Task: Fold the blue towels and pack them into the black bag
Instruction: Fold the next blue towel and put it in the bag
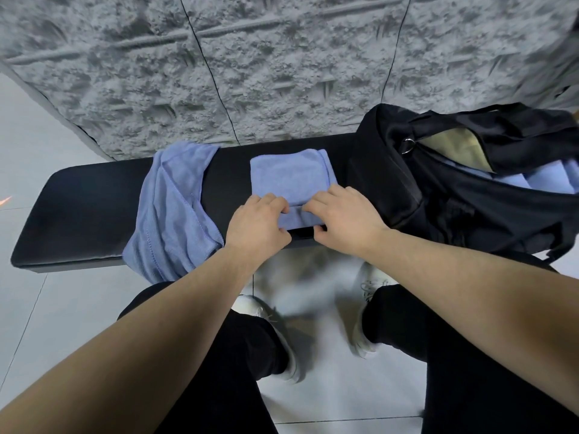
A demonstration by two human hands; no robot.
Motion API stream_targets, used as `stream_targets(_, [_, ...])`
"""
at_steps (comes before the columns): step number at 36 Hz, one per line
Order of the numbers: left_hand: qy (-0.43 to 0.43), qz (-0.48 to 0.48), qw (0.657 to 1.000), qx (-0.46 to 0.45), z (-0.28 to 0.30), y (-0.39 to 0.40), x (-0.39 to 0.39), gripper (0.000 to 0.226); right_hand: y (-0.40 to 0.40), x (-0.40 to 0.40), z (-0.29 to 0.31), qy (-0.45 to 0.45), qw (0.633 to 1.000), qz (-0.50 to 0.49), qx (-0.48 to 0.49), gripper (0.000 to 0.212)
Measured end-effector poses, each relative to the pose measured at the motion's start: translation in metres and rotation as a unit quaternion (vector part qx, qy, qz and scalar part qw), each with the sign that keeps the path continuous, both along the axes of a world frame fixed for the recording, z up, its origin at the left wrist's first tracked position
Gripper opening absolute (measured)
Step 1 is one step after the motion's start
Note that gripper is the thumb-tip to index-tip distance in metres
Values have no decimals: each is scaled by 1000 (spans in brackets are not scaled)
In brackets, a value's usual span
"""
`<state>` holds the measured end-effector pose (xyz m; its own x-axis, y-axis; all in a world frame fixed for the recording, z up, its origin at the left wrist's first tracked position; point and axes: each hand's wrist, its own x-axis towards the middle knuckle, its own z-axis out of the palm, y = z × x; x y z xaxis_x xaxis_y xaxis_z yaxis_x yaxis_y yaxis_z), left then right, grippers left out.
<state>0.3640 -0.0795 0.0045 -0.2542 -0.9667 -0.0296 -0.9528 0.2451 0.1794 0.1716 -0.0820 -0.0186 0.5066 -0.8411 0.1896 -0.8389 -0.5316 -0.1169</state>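
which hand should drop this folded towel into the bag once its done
Probably the right hand. The black bag stands open just to its right on the bench, while the left hand sits farther off, beside the unfolded towel. Both now grip the folded towel.

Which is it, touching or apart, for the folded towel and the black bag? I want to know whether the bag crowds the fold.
Apart. The head view shows a strip of bare black bench between the folded towel and the black bag.

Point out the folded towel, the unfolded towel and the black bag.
folded towel (289,178), head view, flat top layer.
unfolded towel (175,211), head view, middle of the draped cloth.
black bag (385,183), head view, left side panel.
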Motion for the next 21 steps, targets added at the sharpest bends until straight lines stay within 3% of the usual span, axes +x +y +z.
stream_targets(8, [-22,-12,999,-24,-5,-3,-2,41,-4,0,-3,-11,998,-20,55,49])
stream_targets(21, [-15,13,1000,10,0,-2,-2,36,3,-6,10,-38,981,-18,187,41])
